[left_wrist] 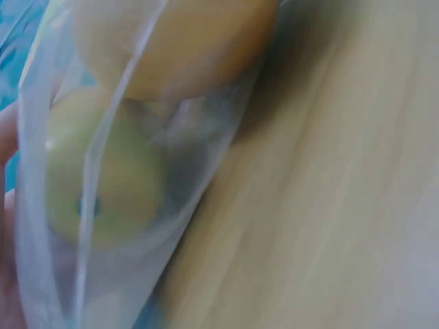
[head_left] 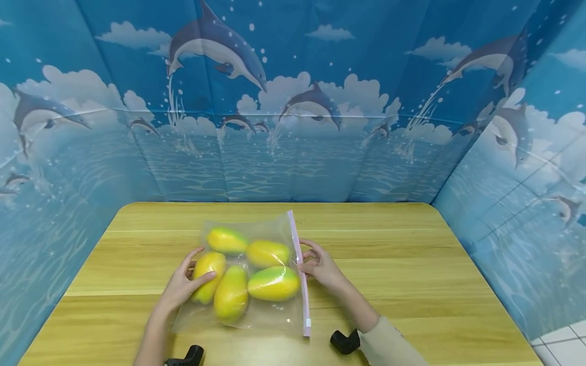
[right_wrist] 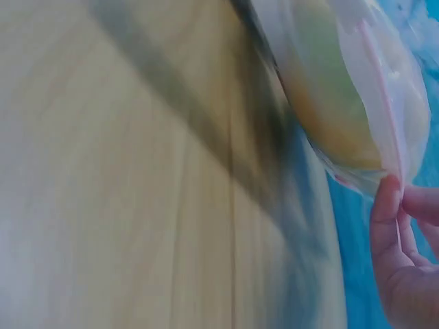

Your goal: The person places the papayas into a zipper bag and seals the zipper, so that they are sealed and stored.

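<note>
A clear zip bag (head_left: 270, 317) with a pink-lilac zip strip (head_left: 296, 244) holds several yellow-green mangoes (head_left: 274, 283). My left hand (head_left: 180, 284) grips the bag's left side, its thumb over a mango (head_left: 209, 269) through the plastic. On the other side my right hand (head_left: 322, 267) pinches the bag by the zip strip; the right wrist view shows fingers and thumb (right_wrist: 408, 240) meeting at this edge. A white slider (head_left: 308, 323) sits near the strip's lower end. Blurred in the left wrist view, the bag (left_wrist: 51, 274) hides most of the left hand.
The bag is over a wooden table (head_left: 389, 244), and shadows fall on the wood beside it. Blue dolphin-print curtains (head_left: 293, 162) stand behind the table and along its sides. Black devices are at the left wrist (head_left: 189, 356) and the right wrist (head_left: 344, 343).
</note>
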The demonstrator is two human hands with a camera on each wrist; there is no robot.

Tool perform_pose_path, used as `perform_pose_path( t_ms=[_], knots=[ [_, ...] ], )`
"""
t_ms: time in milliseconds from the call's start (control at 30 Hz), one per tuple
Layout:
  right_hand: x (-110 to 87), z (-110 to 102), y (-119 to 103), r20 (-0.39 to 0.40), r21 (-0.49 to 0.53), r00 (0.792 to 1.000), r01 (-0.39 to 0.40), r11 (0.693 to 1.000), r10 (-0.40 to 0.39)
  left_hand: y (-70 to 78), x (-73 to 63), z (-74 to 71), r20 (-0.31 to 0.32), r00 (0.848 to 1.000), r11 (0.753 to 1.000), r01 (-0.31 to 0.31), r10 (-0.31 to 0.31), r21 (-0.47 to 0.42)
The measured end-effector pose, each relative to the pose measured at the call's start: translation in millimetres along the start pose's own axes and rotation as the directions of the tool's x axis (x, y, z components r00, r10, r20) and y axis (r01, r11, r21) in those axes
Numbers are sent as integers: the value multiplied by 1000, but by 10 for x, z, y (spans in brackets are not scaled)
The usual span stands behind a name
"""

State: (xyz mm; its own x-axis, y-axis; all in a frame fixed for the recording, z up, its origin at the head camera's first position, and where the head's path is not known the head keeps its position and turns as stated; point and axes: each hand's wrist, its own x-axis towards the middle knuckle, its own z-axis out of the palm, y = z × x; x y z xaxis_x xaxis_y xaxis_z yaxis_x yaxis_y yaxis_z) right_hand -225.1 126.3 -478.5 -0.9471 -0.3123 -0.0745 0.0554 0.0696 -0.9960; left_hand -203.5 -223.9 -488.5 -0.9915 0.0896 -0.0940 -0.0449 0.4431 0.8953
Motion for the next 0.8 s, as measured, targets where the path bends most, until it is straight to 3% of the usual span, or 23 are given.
perform_pose_path(
  t_ms=[267, 467, 633, 800],
  knots=[
    [-259, -485, 19, -4, -18, 1000, 0, 1000, 0, 513, -143, 390, 12, 999, 997, -37, 38, -62],
    [-409, -716, 53, -20, -39, 1000, 18, 999, -19, 330, -49, 681, -7, 997, 995, -76, 75, -68],
    [-504, -862, 110, -32, -77, 999, 34, 996, -36, 313, -43, 827, 4, 992, 990, -126, 127, -57],
    [-570, -957, 165, -57, -93, 998, 0, 996, -6, 334, -61, 920, 18, 989, 988, -144, 145, -56]
  ],
)
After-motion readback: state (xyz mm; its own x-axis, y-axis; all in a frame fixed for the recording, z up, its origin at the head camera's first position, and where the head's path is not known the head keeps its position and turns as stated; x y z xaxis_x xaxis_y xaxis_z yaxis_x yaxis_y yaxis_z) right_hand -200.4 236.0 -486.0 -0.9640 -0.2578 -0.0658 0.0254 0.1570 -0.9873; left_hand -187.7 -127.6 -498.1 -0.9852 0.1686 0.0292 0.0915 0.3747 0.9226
